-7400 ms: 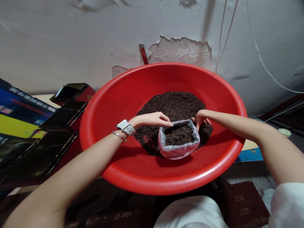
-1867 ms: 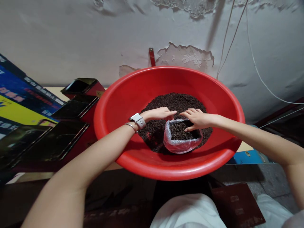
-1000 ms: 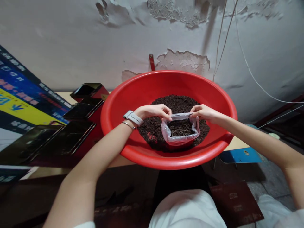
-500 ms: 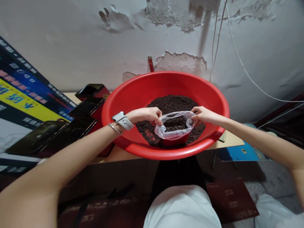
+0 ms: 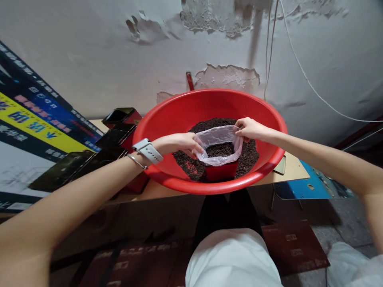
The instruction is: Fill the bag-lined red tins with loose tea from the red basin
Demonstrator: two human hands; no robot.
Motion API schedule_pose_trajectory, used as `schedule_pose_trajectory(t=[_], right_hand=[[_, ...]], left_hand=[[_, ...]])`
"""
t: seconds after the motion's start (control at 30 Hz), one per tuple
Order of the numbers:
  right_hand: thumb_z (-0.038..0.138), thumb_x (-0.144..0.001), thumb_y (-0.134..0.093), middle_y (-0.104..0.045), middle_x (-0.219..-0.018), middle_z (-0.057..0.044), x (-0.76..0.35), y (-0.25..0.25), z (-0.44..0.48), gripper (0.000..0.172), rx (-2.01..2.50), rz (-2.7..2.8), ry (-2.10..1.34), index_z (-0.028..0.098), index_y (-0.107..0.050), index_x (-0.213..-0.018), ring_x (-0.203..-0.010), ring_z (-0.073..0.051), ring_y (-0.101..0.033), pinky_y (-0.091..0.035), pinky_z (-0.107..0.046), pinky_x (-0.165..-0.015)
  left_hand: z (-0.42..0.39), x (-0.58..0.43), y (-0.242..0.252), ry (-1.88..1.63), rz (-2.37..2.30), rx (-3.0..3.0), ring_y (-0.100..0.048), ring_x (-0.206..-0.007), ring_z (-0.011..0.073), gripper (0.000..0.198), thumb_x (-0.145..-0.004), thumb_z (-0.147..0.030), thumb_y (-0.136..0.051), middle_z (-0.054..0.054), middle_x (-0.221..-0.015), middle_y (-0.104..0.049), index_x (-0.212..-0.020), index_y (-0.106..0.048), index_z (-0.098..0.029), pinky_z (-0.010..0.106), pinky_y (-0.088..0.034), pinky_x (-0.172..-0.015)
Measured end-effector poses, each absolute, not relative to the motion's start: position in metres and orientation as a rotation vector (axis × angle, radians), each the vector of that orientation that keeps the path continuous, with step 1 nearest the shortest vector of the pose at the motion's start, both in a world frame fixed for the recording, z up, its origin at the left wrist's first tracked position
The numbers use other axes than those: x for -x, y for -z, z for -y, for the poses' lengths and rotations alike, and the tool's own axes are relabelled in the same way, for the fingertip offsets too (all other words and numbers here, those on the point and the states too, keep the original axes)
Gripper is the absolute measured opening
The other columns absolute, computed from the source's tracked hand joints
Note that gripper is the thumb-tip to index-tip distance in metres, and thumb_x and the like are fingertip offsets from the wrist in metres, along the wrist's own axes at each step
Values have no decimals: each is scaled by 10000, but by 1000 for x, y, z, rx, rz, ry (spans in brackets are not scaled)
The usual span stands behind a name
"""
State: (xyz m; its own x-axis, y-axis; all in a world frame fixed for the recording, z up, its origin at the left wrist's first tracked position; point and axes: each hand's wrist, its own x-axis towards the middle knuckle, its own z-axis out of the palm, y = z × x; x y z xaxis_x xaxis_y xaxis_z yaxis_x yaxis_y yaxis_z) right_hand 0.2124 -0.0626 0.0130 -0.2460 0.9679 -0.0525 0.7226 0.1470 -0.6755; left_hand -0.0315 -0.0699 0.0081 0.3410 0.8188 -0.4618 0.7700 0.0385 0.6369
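A small red box [image 5: 222,173] stands inside a large red basin [image 5: 167,180], on a bed of dark, loose, grainy material [image 5: 249,163]. A clear plastic bag [image 5: 218,135] lines the box, its rim raised above the box's edge, and more of the dark material [image 5: 220,150] lies in it. At the bag's left edge, my left hand [image 5: 187,144] pinches the plastic. My right hand [image 5: 247,128] is closed on the far right corner of the bag's rim. A watch with a pale strap is on my left wrist.
Several dark-topped red boxes [image 5: 118,135] stand left of the basin on the light tabletop [image 5: 155,192]. Printed boards [image 5: 36,115] lean at the far left. A small tin lid [image 5: 280,165] lies right of the basin, near a blue board [image 5: 317,183]. White cables [image 5: 271,48] hang along the peeling wall.
My right hand has moved up and slightly left, lifting the bag's far rim. The bag's mouth stands taller and wider, and more of the red box's front shows.
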Motion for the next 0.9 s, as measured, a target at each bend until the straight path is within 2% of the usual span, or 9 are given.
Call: schedule_pose_trajectory(t=[0.27, 0.43, 0.57, 0.63, 0.7, 0.73, 0.8, 0.83, 0.9], right_hand=[[160, -743, -639, -584, -625, -13, -220, -14, 63, 134, 1631, 2010, -829, 161, -574, -859, -517, -115, -526, -442, -233, -477], [71, -682, -662, -641, -735, -21, -227, -12, 82, 355, 1537, 2100, -999, 182, -529, -991, -602, -153, -599, -505, -272, -544], [216, -793, -615, -659, -789, -60, -236, -27, 88, 233, 1431, 2179, -544, 168, -558, -1013, -742, -190, -616, -507, -347, -727], [319, -774, -659, -655, -1008, -110, -234, -28, 91, 329, 1250, 2316, -275, 163, -571, -1050, -958, -241, -595, -467, -405, -862], [356, -710, -723, -601, -1183, -139, -227, -21, 97, 472, 1054, 2511, -74, 161, -567, -1110, -1145, -299, -509, -381, -483, -977], [337, -698, -733, -600, -1190, -142, -222, -15, 101, 479, 984, 2619, 19, 158, -574, -1113, -1177, -313, -487, -327, -519, -1015], [238, -756, -667, -660, -1049, -122, -214, -2, 110, 296, 898, 2834, 192, 151, -616, -1034, -1107, -288, -541, -246, -542, -1059], [173, -791, -606, -681, -952, -104, -211, 4, 114, 184, 866, 2934, 257, 149, -635, -971, -1031, -257, -583, -235, -523, -1071], [73, -818, -504, -686, -811, -72, -210, 11, 123, 174, 817, 3084, 333, 153, -652, -865, -884, -205, -626, -264, -458, -1070]], left_hand=[[54, 53, -11, -227, -1587, -1872, -540, -527, 147, 116, -566, -298, -606, 10, -537, -551, -556, -563, -191, 240, -415, -511], [63, 50, -31, -192, -1631, -1952, -572, -579, 192, 264, -590, -300, -622, 8, -546, -566, -820, -660, -177, 277, -426, -562], [82, 43, -49, -407, -1850, -2242, -615, -747, 242, 343, -726, -337, -564, 50, -702, -640, -1002, -642, -149, 326, -452, -703], [94, 34, -45, -555, -1792, -2501, -609, -891, 257, 363, -801, -385, -530, 85, -894, -669, -1060, -622, -149, 343, -442, -796], [105, 22, -29, -469, -1502, -2759, -593, -983, 261, 387, -815, -419, -561, 106, -1043, -659, -1093, -609, -153, 337, -431, -842], [110, 17, -18, -342, -1335, -2857, -597, -987, 259, 394, -808, -411, -591, 112, -1069, -657, -1106, -605, -155, 328, -432, -839], [121, 7, 5, -98, -1156, -2993, -632, -905, 246, 332, -809, -321, -617, 120, -1001, -682, -1091, -613, -146, 318, -437, -798], [127, 4, 15, -1, -1146, -3037, -648, -835, 235, 264, -818, -249, -603, 114, -923, -695, -1058, -627, -143, 313, -437, -765], [140, -1, 27, 123, -1203, -3085, -656, -720, 218, 180, -816, -122, -562, 96, -768, -695, -969, -654, -144, 305, -428, -697]])
